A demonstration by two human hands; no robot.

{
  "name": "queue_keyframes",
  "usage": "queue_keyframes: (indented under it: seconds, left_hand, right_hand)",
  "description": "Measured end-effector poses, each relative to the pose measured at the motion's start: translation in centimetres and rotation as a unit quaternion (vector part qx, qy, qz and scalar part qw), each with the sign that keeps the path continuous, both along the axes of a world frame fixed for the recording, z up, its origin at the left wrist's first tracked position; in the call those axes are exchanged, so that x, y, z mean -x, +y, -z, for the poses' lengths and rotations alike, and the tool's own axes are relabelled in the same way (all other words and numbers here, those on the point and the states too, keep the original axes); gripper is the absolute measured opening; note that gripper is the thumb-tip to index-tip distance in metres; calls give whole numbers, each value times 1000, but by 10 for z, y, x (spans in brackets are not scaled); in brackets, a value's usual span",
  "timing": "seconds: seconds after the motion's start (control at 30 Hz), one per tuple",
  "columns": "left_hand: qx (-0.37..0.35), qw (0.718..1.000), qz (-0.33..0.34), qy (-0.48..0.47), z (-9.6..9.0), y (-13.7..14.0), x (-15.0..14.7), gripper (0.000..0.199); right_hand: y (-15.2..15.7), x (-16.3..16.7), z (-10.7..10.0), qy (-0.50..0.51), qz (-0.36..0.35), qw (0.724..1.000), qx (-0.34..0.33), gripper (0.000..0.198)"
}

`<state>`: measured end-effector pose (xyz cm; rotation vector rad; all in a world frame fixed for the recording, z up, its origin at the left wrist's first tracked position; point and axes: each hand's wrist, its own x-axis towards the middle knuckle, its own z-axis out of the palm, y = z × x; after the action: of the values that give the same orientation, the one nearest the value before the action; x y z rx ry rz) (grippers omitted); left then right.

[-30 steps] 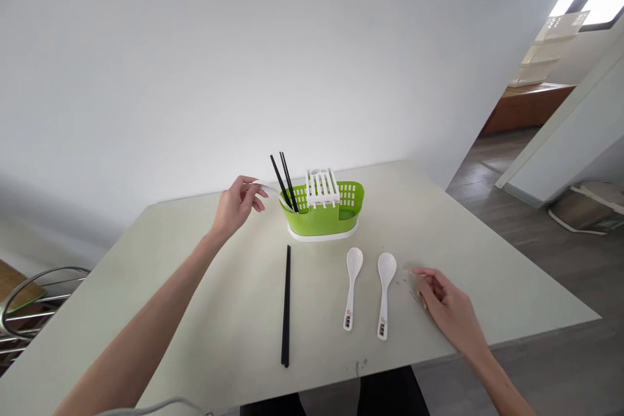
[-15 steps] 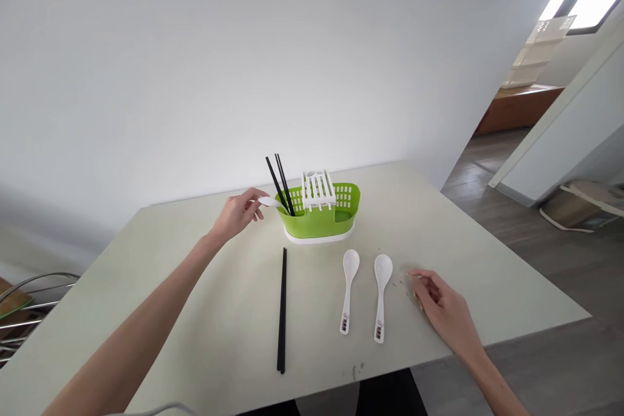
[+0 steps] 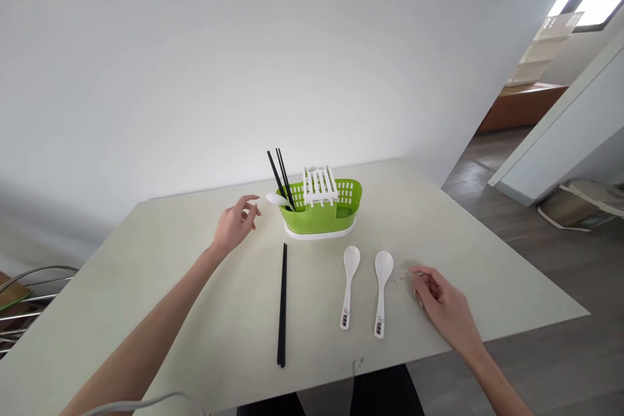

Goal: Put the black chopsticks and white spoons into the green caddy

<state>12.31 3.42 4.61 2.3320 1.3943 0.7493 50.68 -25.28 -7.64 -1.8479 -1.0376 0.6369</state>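
A green basket with a white base and a white slatted rack stands near the wall. Several black chopsticks lean in its left compartment. Beside them rests a white spoon, its bowl jutting out over the left rim. Just left of that spoon, my left hand hovers with fingers apart, holding nothing. Two more white spoons, a left one and a right one, lie on the table, bowls away from me. A pair of black chopsticks lies left of them. My right hand rests right of the spoons, fingers loosely curled, holding nothing visible.
The pale table meets a white wall at the back. A grey cable crosses the lower left. A metal rack stands beyond the table's left edge. Past the right edge is a grey floor with a bin-like object.
My left hand has let go of the white spoon and drawn back slightly left. That spoon now leans in the basket. My right hand has hardly moved.
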Motion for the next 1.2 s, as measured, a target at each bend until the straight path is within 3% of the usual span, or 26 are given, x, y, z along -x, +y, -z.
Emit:
queue_keyframes:
  seconds: [0.17,0.3,0.43,0.53,0.73,0.83,0.93,1.1,1.2]
  left_hand:
    - [75,996,-47,12,43,-29,38,35]
    - [76,990,-115,-25,64,-54,61,31]
    - [84,982,-144,-84,69,-70,68,30]
    - [89,982,-133,-103,69,-75,69,32]
    - [87,980,-128,-127,71,-78,71,29]
    - [90,978,-123,-140,73,-78,72,29]
    - [98,976,-120,-150,76,-78,74,28]
    - [109,972,-118,-170,77,-79,77,27]
    - [111,971,-111,-181,76,-80,77,29]
  right_hand:
    - [5,-1,-4,-16,0,1000,12,50]
    - [18,0,-11,-80,-22,995,55,52]
    - [36,5,-17,-136,-52,984,101,51]
    - [47,10,-20,-155,-70,981,96,48]
    - [42,4,-40,-102,-101,986,81,57]
    - [37,1,-68,-104,-72,989,72,57]
    - [40,12,-113,-113,-49,992,22,51]
    - [70,63,-195,-180,-26,970,-159,41]
    - [101,94,-221,-215,-18,940,-263,36]
